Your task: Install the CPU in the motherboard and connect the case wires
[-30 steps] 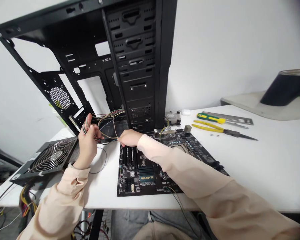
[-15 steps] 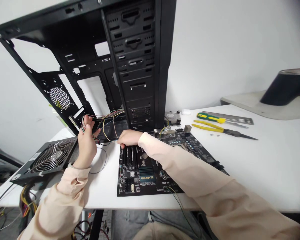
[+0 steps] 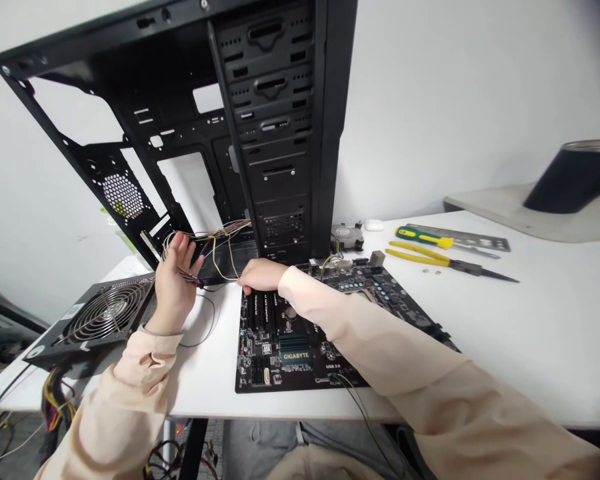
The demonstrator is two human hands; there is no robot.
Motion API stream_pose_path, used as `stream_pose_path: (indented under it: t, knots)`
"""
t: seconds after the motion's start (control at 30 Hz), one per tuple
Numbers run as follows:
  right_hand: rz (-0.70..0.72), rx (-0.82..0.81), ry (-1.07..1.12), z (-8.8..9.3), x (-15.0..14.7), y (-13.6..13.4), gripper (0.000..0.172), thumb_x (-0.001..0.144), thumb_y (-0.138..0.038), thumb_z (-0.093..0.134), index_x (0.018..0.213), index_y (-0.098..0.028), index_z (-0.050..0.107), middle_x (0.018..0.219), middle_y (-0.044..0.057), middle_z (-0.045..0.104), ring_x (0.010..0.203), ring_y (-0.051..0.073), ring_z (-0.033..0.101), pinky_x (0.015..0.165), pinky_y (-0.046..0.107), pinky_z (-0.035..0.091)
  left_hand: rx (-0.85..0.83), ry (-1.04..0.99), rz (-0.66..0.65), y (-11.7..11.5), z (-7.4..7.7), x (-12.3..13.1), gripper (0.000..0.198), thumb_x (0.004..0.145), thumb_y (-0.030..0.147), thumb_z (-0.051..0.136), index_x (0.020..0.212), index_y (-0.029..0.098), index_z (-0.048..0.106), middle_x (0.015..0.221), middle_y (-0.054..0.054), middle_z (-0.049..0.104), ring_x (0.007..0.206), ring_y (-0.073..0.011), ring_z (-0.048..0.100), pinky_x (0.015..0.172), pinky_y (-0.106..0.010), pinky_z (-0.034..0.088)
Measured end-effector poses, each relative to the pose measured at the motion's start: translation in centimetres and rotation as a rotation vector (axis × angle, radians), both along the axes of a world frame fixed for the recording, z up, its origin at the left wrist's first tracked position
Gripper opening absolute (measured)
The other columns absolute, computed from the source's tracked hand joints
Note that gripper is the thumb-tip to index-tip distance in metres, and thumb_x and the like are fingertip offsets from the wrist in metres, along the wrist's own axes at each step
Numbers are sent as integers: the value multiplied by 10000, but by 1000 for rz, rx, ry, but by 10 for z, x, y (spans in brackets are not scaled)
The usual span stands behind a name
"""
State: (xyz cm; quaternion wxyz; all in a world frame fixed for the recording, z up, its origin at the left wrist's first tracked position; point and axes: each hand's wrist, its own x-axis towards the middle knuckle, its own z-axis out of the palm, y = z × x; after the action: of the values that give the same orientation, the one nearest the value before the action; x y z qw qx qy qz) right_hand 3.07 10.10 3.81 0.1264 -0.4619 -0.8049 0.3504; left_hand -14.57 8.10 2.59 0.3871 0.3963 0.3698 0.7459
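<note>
My left hand (image 3: 176,283) cradles a bundle of thin coloured wires (image 3: 225,230), with its fingers bent and the thumb a little apart. The bundle comes out of the lower part of the black computer case (image 3: 290,143). At the upper left edge of the motherboard (image 3: 300,380), my right hand (image 3: 261,275) is closed in a pinch on a couple of those thin wires. Its fingertips face away, so the wire ends are hidden. The board, marked GIGABYTE, lies flat on the white table (image 3: 205,393), partly under my right forearm.
A power supply (image 3: 105,317) with a fan grille sits at the left. On the right lie a green and yellow screwdriver (image 3: 425,236), yellow-handled pliers (image 3: 450,262) and a metal plate (image 3: 495,243). A small fan cooler (image 3: 347,237) stands behind the board. A monitor stand (image 3: 555,177) is at far right.
The fingers of my left hand have opened out slightly around the wires. My right hand stays almost in place, keeping its pinch. The whole view has shifted slightly.
</note>
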Motion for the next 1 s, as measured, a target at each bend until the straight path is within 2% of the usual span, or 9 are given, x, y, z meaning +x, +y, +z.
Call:
stream_pose_path:
  t: [0.13, 0.23, 0.33, 0.53, 0.63, 0.77, 0.9, 1.0]
  knots:
    - [-34, 10, 10, -4, 0, 3, 221, 693, -173, 539, 499, -167, 645, 655, 28, 682, 691, 148, 600, 611, 232, 386, 67, 6, -168, -5, 6, 4, 270, 793, 508, 650, 953, 305, 727, 1369, -9, 563, 1301, -220, 468, 1029, -371, 408]
    - [-38, 7, 17, -6, 0, 2, 203, 643, -156, 570, 444, -172, 608, 570, 27, 639, 627, 157, 576, 583, 251, 374, 87, -1, -292, -8, 10, 6, 316, 713, 557, 717, 971, 376, 723, 1279, 22, 631, 1186, -230, 566, 940, -367, 474]
    - [-78, 48, 82, -6, 0, 3, 200, 630, -166, 599, 432, -178, 573, 508, 10, 579, 605, 155, 549, 577, 249, 361, 100, -15, -356, -10, 11, 5, 339, 687, 565, 743, 998, 434, 707, 1223, 50, 661, 1079, -219, 623, 854, -349, 518]
    - [-136, 147, 353, -4, 0, 2, 358, 855, -276, 456, 543, -179, 603, 594, -13, 602, 655, 123, 555, 661, 229, 378, 105, -47, -380, -8, 9, 2, 274, 782, 538, 670, 1035, 433, 695, 1211, 45, 665, 912, -170, 663, 764, -311, 544]
    - [-138, 156, 484, -4, -3, 0, 352, 913, -312, 467, 625, -175, 615, 640, -20, 602, 710, 111, 562, 733, 219, 396, 98, -59, -382, -7, 8, 1, 270, 805, 517, 654, 1054, 419, 687, 1144, 26, 690, 837, -152, 666, 732, -297, 545]
    - [-118, -13, 635, -6, -11, -1, 266, 950, -270, 463, 730, -165, 570, 600, -33, 553, 622, 93, 574, 679, 211, 474, 78, -63, -380, -7, 8, 1, 309, 773, 514, 691, 1050, 378, 690, 1014, 14, 711, 749, -137, 665, 683, -279, 547]
    - [-63, -252, 715, -6, -13, -1, 344, 988, -276, 404, 684, -150, 505, 588, -9, 560, 578, 90, 605, 628, 209, 531, 54, -54, -376, -6, 8, 1, 340, 764, 511, 700, 1060, 343, 685, 968, 12, 710, 722, -132, 665, 662, -271, 549]
    - [-27, -356, 733, -4, -10, -1, 413, 1011, -332, 335, 693, -139, 517, 598, 2, 560, 548, 86, 608, 577, 195, 530, 33, -47, -372, -7, 7, 2, 330, 796, 501, 668, 1072, 321, 676, 934, 11, 708, 702, -127, 660, 659, -270, 547]
